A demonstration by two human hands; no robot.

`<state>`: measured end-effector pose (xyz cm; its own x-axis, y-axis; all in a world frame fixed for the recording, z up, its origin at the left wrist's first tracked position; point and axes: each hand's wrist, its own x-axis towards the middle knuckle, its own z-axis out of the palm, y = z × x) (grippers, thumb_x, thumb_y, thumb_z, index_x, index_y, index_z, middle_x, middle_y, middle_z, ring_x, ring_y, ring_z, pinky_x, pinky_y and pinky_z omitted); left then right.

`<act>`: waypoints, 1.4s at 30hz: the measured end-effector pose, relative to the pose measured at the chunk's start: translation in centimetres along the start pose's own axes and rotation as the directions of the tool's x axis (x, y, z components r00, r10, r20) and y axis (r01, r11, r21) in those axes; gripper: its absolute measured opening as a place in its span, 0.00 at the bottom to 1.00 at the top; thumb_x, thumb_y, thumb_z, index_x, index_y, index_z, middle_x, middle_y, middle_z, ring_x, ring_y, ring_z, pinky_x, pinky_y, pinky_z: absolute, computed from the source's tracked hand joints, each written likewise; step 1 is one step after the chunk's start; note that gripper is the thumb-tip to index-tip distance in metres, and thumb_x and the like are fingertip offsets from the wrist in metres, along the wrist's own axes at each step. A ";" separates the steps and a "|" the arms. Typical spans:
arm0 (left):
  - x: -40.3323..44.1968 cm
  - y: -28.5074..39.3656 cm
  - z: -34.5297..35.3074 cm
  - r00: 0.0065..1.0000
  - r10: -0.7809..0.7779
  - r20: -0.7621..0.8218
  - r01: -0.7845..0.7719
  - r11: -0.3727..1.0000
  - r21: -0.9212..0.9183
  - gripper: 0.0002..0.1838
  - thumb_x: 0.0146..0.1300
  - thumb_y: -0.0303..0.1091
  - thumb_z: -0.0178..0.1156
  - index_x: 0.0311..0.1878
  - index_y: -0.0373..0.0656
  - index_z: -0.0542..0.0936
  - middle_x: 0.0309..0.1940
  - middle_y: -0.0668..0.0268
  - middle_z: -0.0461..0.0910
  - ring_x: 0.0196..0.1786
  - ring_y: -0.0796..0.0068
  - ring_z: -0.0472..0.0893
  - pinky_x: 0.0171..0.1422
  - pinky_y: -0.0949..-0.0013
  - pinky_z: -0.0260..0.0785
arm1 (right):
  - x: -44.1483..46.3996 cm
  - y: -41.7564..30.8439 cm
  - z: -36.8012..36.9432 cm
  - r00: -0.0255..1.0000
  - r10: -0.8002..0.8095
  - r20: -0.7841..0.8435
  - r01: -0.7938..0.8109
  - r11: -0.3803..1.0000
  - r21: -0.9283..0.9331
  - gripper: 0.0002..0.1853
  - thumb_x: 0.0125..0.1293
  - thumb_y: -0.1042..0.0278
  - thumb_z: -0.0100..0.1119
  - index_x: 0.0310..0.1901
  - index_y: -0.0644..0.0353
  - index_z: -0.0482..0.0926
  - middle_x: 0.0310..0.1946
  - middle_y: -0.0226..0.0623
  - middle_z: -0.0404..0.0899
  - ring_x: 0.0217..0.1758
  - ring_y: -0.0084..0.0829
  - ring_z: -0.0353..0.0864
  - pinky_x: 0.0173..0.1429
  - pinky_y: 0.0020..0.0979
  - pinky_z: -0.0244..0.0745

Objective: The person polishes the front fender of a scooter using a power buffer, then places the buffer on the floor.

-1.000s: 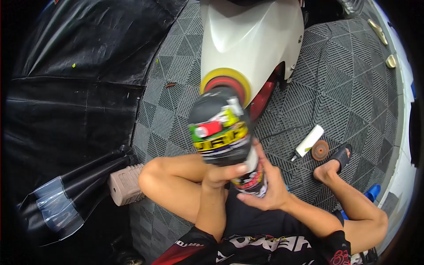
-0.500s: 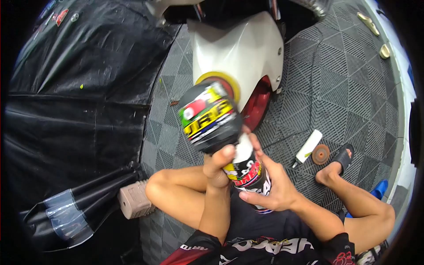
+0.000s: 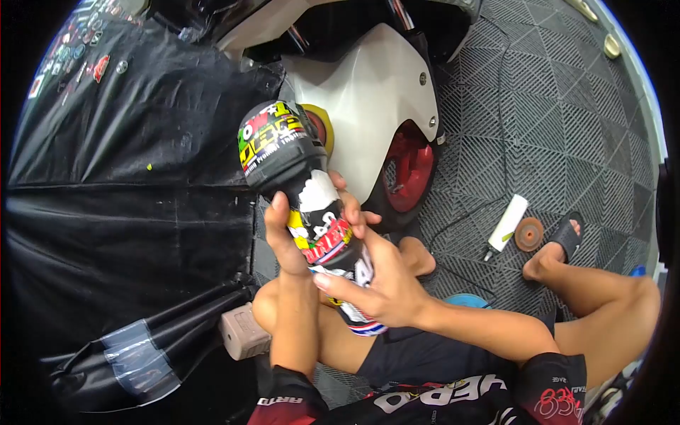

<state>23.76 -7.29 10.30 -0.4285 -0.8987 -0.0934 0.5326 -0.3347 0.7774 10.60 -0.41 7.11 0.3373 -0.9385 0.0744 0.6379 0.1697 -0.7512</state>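
A black power polisher (image 3: 283,152) covered in stickers is held in both hands. My left hand (image 3: 287,234) wraps round its body just behind the head, thumb up along the side. Farther back, my right hand (image 3: 379,276) grips the handle, thumb and fingers on either side. The yellow pad (image 3: 319,124) with a red backing faces the left side of a white motorcycle fender (image 3: 354,99); whether it touches there is partly hidden by the tool. Below the fender shows a red wheel (image 3: 409,170).
A white bottle (image 3: 508,223) lies beside a round orange-brown pad (image 3: 529,234) on the grey tiled floor, near a sandalled foot. A cable runs across the tiles. Black sheeting (image 3: 127,142) covers the left side. A beige block (image 3: 244,331) sits by the left knee.
The polisher and both hands have moved left, and the pad has gone from the fender's front face to its left side. The view has shifted, showing more of the motorcycle.
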 end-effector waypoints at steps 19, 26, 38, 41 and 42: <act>7.0 5.2 2.1 0.963 -0.128 -0.236 0.201 0.927 0.316 0.39 0.67 0.68 0.49 0.51 0.31 0.76 0.25 0.52 0.79 0.25 0.61 0.82 0.47 0.52 0.81 | 7.5 1.0 1.5 0.960 -0.208 -0.186 0.243 0.951 0.191 0.27 0.69 0.60 0.67 0.56 0.73 0.69 0.47 0.40 0.79 0.50 0.24 0.82 0.55 0.28 0.79; 6.9 5.2 2.3 0.949 -0.089 -0.303 0.202 0.907 0.368 0.38 0.65 0.67 0.52 0.48 0.32 0.77 0.24 0.53 0.79 0.24 0.60 0.82 0.47 0.53 0.81 | 7.2 0.8 0.8 0.978 -0.165 -0.125 0.192 0.950 0.245 0.27 0.68 0.59 0.68 0.56 0.74 0.70 0.47 0.42 0.80 0.51 0.27 0.83 0.56 0.31 0.79; 6.9 5.3 1.7 0.968 -0.123 -0.221 0.190 0.930 0.316 0.39 0.65 0.68 0.51 0.50 0.32 0.77 0.26 0.52 0.79 0.27 0.60 0.82 0.50 0.54 0.80 | 7.3 0.2 1.0 0.960 -0.184 -0.210 0.235 0.938 0.254 0.34 0.64 0.53 0.71 0.54 0.81 0.70 0.42 0.49 0.82 0.48 0.31 0.85 0.56 0.30 0.78; 7.1 5.3 1.6 0.964 -0.106 -0.245 0.191 0.913 0.360 0.38 0.65 0.66 0.52 0.49 0.31 0.77 0.26 0.52 0.80 0.27 0.60 0.83 0.49 0.55 0.81 | 7.6 0.4 0.7 0.983 -0.107 -0.151 0.157 0.915 0.372 0.34 0.63 0.54 0.71 0.54 0.80 0.70 0.42 0.46 0.83 0.46 0.29 0.85 0.55 0.29 0.78; 7.0 5.3 1.4 0.963 -0.103 -0.247 0.196 0.899 0.391 0.39 0.65 0.68 0.52 0.52 0.31 0.75 0.27 0.53 0.79 0.28 0.60 0.82 0.51 0.54 0.79 | 7.6 0.3 0.2 0.985 -0.103 -0.136 0.147 0.917 0.371 0.33 0.63 0.54 0.71 0.54 0.78 0.71 0.43 0.45 0.82 0.46 0.27 0.85 0.54 0.28 0.79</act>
<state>22.55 -14.99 14.64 -0.2871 -0.9015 -0.3239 0.1097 -0.3668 0.9238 13.47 -7.42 7.56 0.1723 -0.9831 0.0620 0.8912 0.1288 -0.4348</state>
